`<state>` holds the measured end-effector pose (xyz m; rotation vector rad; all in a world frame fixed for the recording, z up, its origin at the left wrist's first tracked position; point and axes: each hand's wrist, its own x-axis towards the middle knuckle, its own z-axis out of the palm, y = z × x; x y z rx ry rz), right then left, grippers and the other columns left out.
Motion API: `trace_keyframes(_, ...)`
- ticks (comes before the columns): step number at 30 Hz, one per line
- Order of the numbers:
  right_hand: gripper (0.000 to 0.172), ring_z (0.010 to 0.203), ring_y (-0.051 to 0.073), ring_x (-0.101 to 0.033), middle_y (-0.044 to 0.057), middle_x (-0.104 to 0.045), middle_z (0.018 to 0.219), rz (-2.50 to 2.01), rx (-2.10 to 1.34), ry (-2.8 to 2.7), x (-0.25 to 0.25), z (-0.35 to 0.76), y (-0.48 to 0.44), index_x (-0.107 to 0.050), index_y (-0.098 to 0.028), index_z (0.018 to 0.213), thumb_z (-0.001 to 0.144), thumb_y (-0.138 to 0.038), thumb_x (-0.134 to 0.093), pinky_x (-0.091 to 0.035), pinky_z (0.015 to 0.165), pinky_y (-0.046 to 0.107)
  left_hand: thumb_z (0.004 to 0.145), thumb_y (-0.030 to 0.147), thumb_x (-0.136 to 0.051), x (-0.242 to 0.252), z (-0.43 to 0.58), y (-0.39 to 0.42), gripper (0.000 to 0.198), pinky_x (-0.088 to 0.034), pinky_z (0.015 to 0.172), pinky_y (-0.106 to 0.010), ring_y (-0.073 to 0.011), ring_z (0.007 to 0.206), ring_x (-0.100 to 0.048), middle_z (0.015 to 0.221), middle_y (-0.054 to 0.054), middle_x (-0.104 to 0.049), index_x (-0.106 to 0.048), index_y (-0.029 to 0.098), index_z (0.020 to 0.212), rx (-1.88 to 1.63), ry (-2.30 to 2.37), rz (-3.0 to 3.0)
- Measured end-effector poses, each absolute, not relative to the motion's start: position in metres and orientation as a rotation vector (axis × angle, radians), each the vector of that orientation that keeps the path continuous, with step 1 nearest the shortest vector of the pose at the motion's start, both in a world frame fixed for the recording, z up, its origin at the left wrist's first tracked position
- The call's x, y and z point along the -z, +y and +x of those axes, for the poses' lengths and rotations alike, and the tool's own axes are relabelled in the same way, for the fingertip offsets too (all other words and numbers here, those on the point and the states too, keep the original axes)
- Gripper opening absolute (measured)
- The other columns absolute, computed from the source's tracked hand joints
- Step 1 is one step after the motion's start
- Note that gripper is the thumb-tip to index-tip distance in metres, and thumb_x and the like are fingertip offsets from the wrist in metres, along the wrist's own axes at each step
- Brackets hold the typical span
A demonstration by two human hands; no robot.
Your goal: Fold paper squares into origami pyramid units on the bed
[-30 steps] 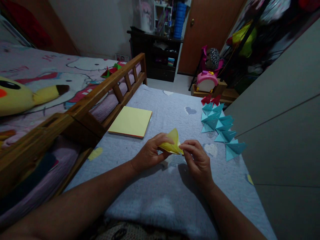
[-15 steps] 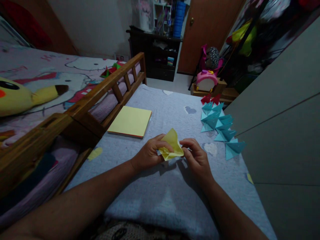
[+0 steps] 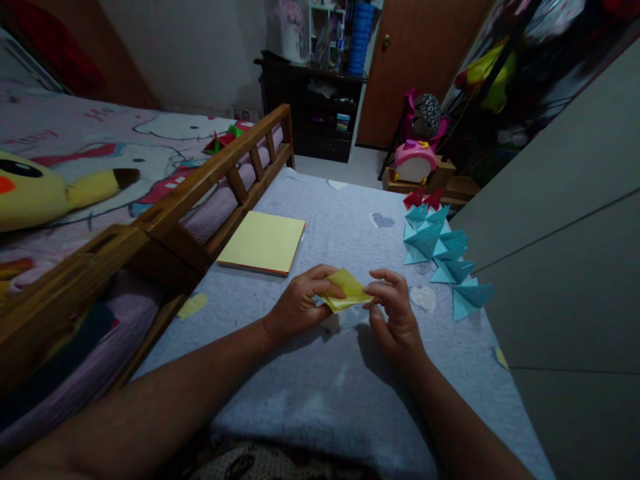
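Note:
My left hand [image 3: 306, 297] grips a small folded piece of yellow origami paper [image 3: 346, 287] by its left side, thumb and fingers on either face. The right corner of that paper lies between the fingers of my right hand [image 3: 395, 313], whose uppermost finger sticks out free. The paper is held just above the blue bedsheet [image 3: 325, 400]. Beyond my left hand lies a square stack of paper [image 3: 263, 241] with a pale yellow sheet on top. Several folded light-blue paper pieces [image 3: 425, 241] stand to the right of my right hand, with red folded pieces [image 3: 424, 198] behind them.
A wooden bed rail [image 3: 215, 160] runs along the left, with a yellow plush toy [image 3: 35, 193] on the bedding past it. A pale cabinet [image 3: 570, 267] borders the right side. Farther off are a dark shelf unit [image 3: 305, 100] and a pink toy case [image 3: 415, 162].
The yellow paper has been pressed flatter; its raised upper point has come down. My right hand's fingers have shifted at the right corner, with one finger lifted away.

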<state>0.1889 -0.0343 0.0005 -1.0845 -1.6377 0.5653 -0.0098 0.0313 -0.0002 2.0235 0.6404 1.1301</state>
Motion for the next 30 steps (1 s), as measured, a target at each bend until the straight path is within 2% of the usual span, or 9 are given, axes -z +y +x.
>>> trace_keyframes(4, 0.038, 0.103, 0.02, -0.055, 0.007, -0.044, 0.127, -1.092, -0.358, -1.798, -0.0015, 0.1901, -0.0327, -0.06, -0.028, 0.106, 0.083, -0.001, -0.046, -0.052, 0.086, 0.042, 0.084, 0.014, -0.072, 0.0013, -0.0102, 0.0315, 0.01, -0.056, 0.084, -0.034, -0.018, 0.095, -0.066, 0.105, -0.007, -0.069, -0.074, 0.02, 0.092, -1.128, 0.633, 2.044)
trace_keyframes(8, 0.038, 0.106, 0.022, -0.055, 0.008, -0.044, 0.128, -1.143, -0.336, -1.871, 0.0014, 0.1925, -0.0319, -0.059, -0.025, 0.1, 0.077, 0.002, -0.047, -0.053, 0.08, 0.038, 0.083, 0.01, -0.07, 0.0046, -0.0108, 0.0308, 0.015, -0.056, 0.086, -0.035, -0.0182, 0.098, -0.066, 0.108, -0.006, -0.068, -0.073, 0.021, 0.093, -1.105, 0.585, 2.09)
trace_keyframes(14, 0.034, 0.109, 0.023, -0.055, 0.008, -0.048, 0.124, -1.156, -0.348, -1.928, 0.0039, 0.1945, -0.0329, -0.061, -0.024, 0.093, 0.076, 0.002, -0.048, -0.054, 0.082, 0.038, 0.086, 0.011, -0.069, 0.0081, -0.0107, 0.0308, 0.015, -0.056, 0.088, -0.035, -0.0186, 0.101, -0.065, 0.111, -0.007, -0.066, -0.071, 0.021, 0.096, -1.072, 0.526, 2.16)
trace_keyframes(19, 0.028, 0.107, 0.023, -0.057, 0.008, -0.052, 0.119, -1.156, -0.364, -1.957, 0.0011, 0.1941, -0.0322, -0.062, -0.025, 0.1, 0.083, -0.005, -0.05, -0.054, 0.08, 0.036, 0.087, 0.013, -0.068, 0.0061, -0.0102, 0.0298, 0.015, -0.057, 0.086, -0.035, -0.0196, 0.102, -0.066, 0.115, -0.007, -0.065, -0.071, 0.023, 0.098, -1.033, 0.474, 2.187)
trace_keyframes(25, 0.04, 0.104, 0.022, -0.058, 0.008, -0.053, 0.117, -1.106, -0.35, -1.879, -0.0009, 0.192, -0.0316, -0.053, -0.027, 0.121, 0.087, -0.006, -0.049, -0.055, 0.08, 0.037, 0.087, 0.014, -0.068, 0.0044, -0.0102, 0.029, 0.013, -0.057, 0.087, -0.036, -0.0195, 0.104, -0.065, 0.117, -0.008, -0.064, -0.071, 0.023, 0.095, -1.014, 0.481, 2.194)
trace_keyframes(28, 0.039, 0.102, 0.021, -0.058, 0.008, -0.053, 0.116, -1.102, -0.333, -1.816, -0.001, 0.1908, -0.0321, -0.05, -0.028, 0.12, 0.087, -0.007, -0.052, -0.055, 0.075, 0.035, 0.086, 0.013, -0.068, 0.0032, -0.0104, 0.0289, 0.015, -0.057, 0.088, -0.036, -0.0193, 0.104, -0.065, 0.117, -0.007, -0.064, -0.071, 0.023, 0.096, -1.019, 0.509, 2.19)
trace_keyframes(30, 0.034, 0.103, 0.021, -0.058, 0.007, -0.053, 0.115, -1.11, -0.312, -1.798, -0.0016, 0.1901, -0.0325, -0.051, -0.027, 0.113, 0.086, -0.006, -0.053, -0.055, 0.078, 0.035, 0.086, 0.012, -0.068, 0.003, -0.0104, 0.0292, 0.016, -0.057, 0.088, -0.036, -0.0196, 0.104, -0.065, 0.116, -0.008, -0.064, -0.071, 0.023, 0.097, -1.03, 0.524, 2.188)
